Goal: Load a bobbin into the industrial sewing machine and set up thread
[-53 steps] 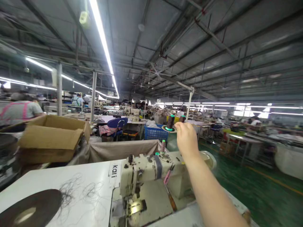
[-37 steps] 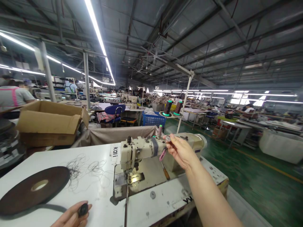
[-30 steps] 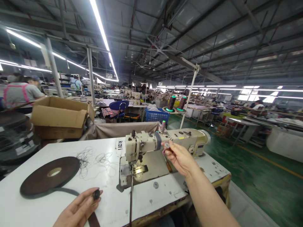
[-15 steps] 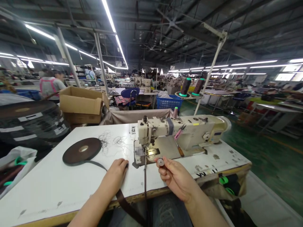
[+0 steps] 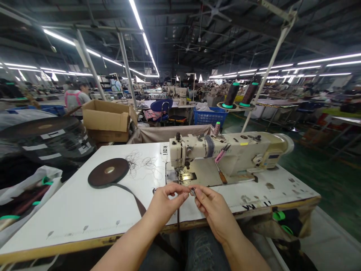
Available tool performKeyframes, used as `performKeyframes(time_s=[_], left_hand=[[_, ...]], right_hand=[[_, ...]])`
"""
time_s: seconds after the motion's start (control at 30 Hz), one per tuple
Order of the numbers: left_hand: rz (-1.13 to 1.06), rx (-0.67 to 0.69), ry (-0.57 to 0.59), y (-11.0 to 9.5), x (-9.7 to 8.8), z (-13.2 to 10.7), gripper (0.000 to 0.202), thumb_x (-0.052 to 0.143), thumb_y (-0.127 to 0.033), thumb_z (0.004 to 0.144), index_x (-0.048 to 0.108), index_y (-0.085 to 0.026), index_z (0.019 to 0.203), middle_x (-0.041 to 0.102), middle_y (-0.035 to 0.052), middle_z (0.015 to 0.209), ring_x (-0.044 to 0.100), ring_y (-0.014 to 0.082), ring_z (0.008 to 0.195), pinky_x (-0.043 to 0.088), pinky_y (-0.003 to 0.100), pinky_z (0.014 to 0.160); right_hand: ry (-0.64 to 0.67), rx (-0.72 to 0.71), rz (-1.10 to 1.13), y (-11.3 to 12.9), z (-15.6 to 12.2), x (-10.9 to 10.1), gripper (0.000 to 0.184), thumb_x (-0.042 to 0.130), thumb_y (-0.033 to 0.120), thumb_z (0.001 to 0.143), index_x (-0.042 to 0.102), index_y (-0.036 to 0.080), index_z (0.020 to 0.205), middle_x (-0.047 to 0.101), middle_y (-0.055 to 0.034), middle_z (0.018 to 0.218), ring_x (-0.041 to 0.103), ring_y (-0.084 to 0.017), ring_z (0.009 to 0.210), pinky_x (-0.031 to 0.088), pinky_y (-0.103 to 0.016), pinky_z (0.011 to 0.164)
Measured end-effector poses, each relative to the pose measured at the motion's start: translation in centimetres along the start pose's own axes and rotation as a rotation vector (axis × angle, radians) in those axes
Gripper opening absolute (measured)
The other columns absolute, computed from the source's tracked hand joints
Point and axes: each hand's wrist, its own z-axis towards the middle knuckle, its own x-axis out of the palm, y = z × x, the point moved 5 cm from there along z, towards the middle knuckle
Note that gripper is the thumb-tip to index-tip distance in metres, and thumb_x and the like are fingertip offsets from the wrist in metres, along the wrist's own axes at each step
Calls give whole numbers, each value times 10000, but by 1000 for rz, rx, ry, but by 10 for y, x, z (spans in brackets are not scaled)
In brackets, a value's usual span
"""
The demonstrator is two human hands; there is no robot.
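Observation:
My right hand [image 5: 210, 205] pinches a small metal bobbin [image 5: 193, 191] by its edge, in front of the sewing machine [image 5: 214, 154]. Close against it, my left hand [image 5: 170, 201] has thumb and forefinger pressed together; whatever lies between them is too fine to make out. A small shiny metal part [image 5: 154, 191] rests on the white table just left of my left hand. Dark brown strap [image 5: 138, 203] runs from a flat roll [image 5: 108, 172] and passes behind my left forearm. A narrow strip [image 5: 178, 216] hangs down from the needle area, partly hidden by my hands.
Loose thread [image 5: 138, 160] lies beside the roll. Pink-handled snips [image 5: 221, 153] and a wooden-handled tool [image 5: 222, 177] are on the machine's body. Thread cones [image 5: 231, 96] stand on a holder behind. A cardboard box [image 5: 107, 116] and large strap rolls [image 5: 47, 139] are at the left.
My left hand has lifted off the table and moved right to meet my right hand at the bobbin. The small metal part by it is now uncovered. The view has shifted slightly.

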Motion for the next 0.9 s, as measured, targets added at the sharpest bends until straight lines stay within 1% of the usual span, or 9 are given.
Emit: performKeyframes(time_s=[0.1, 0.23, 0.4, 0.57, 0.7, 0.77, 0.83, 0.9], left_hand=[[3, -18, -13, 3, 5, 0, 240, 743, -430, 800, 837, -233, 902, 775, 62, 878, 682, 228, 873, 494, 329, 795], [10, -24, -3, 5, 12, -1, 237, 743, -419, 804, 840, -239, 923, 770, 58, 881, 680, 216, 865, 488, 312, 778], [6, -8, -64, 7, 16, -1, 210, 769, -372, 777, 830, -235, 923, 752, 44, 864, 668, 195, 839, 474, 296, 758], [70, 67, -87, 2, 19, -2, 217, 740, -391, 807, 833, -240, 931, 725, 50, 835, 645, 191, 816, 487, 298, 757], [64, 58, -87, 5, 23, -2, 220, 741, -383, 802, 840, -250, 947, 713, 50, 827, 637, 185, 797, 499, 291, 746], [59, 38, -76, 8, 25, -1, 222, 749, -357, 788, 842, -253, 961, 713, 48, 833, 642, 183, 799, 493, 287, 731], [54, 18, -71, 11, 27, 0, 223, 756, -343, 779, 843, -248, 962, 711, 48, 835, 642, 182, 796, 484, 287, 721], [48, 2, -68, 14, 28, 1, 223, 761, -342, 776, 842, -240, 958, 709, 51, 838, 644, 185, 798, 482, 294, 725]], right_hand=[[-42, -52, -144, 0, 0, -7, 624, 746, 682, 826, 745, 133, 1122, 525, -30, 729, 433, -127, 677, 338, -266, 620], [-77, -120, -281, 2, -1, -14, 585, 700, 676, 859, 759, 152, 1112, 569, -49, 764, 486, -161, 717, 388, -292, 653], [-90, -118, -289, 2, 0, -18, 605, 692, 696, 849, 760, 144, 1089, 554, -39, 717, 479, -164, 697, 389, -298, 648], [-95, -126, -279, -5, 2, -22, 637, 686, 721, 841, 751, 139, 1090, 535, -36, 725, 476, -163, 698, 379, -294, 629], [-134, -172, -299, -10, 6, -27, 682, 682, 769, 806, 765, 140, 1056, 477, -19, 652, 437, -157, 637, 369, -296, 591], [-136, -181, -306, -11, 7, -28, 682, 684, 769, 797, 771, 143, 1052, 516, -31, 666, 446, -161, 641, 389, -299, 597], [-128, -176, -323, -10, 7, -28, 663, 686, 748, 807, 772, 146, 1070, 605, -64, 754, 486, -172, 682, 425, -307, 633], [-135, -179, -339, -7, 5, -29, 653, 683, 738, 810, 771, 147, 1073, 651, -86, 813, 509, -182, 704, 444, -317, 653]])
